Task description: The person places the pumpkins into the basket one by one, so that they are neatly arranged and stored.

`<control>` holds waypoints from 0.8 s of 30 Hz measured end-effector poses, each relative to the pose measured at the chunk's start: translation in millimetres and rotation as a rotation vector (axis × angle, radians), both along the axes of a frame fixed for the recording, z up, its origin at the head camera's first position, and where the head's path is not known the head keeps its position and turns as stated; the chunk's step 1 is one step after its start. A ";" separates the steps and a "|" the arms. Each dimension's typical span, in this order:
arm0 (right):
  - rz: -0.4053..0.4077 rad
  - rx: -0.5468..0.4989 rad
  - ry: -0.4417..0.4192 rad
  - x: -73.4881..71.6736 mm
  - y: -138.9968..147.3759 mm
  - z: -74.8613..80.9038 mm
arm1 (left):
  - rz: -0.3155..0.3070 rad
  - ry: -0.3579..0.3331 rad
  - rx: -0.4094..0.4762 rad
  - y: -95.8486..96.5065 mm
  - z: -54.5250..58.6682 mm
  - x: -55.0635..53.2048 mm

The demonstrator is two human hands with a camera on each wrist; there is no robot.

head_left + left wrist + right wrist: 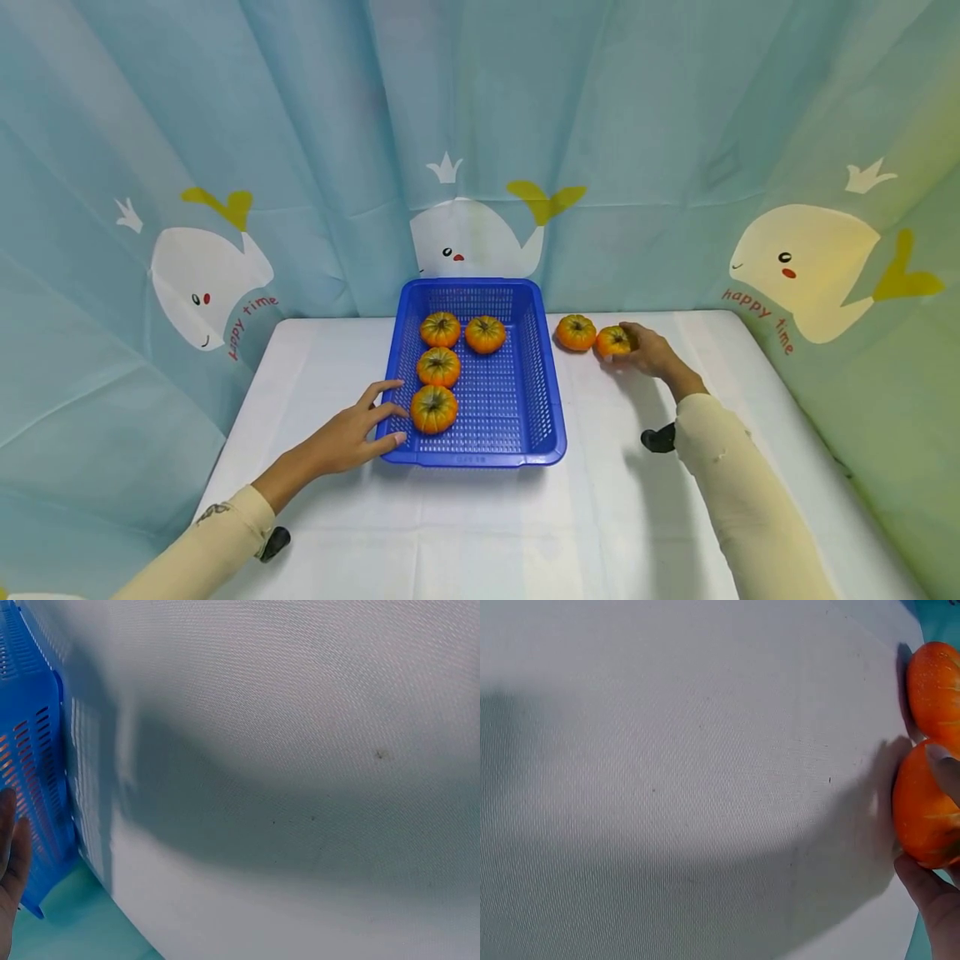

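A blue plastic basket (551,392) stands on the table with several small orange pumpkins inside, mostly along its left side. My left hand (352,433) is at the basket's left rim, fingers spread and slightly bent; in the left wrist view, fingers (19,855) appear beside the slotted wall. Right of the basket, my right hand (647,353) holds a small pumpkin (613,342) at the table's back, thumb and fingers around it. A second small pumpkin (576,332) sits just left of the held one; both also show at the right edge of the right wrist view.
A white cloth covers the table (480,533). Behind it and along both sides hangs a light blue-green curtain (480,100) printed with whales. The basket's far end stands close to the back curtain.
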State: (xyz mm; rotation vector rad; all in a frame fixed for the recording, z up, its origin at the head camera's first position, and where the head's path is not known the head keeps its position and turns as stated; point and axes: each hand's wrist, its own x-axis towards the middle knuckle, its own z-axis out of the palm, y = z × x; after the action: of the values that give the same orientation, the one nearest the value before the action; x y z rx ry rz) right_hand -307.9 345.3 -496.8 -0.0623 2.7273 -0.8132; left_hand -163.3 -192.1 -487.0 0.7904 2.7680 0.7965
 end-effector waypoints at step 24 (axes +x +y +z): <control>0.049 0.015 0.079 18.2 10.0 34.1 | -0.009 0.009 0.014 -0.1 1.2 1.4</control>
State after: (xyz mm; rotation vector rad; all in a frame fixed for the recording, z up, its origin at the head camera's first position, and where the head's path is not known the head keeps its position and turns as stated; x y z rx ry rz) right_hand -289.7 355.3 -462.7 -0.1606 2.7934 -0.7932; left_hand -161.8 -192.2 -485.8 0.8103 2.7678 0.8135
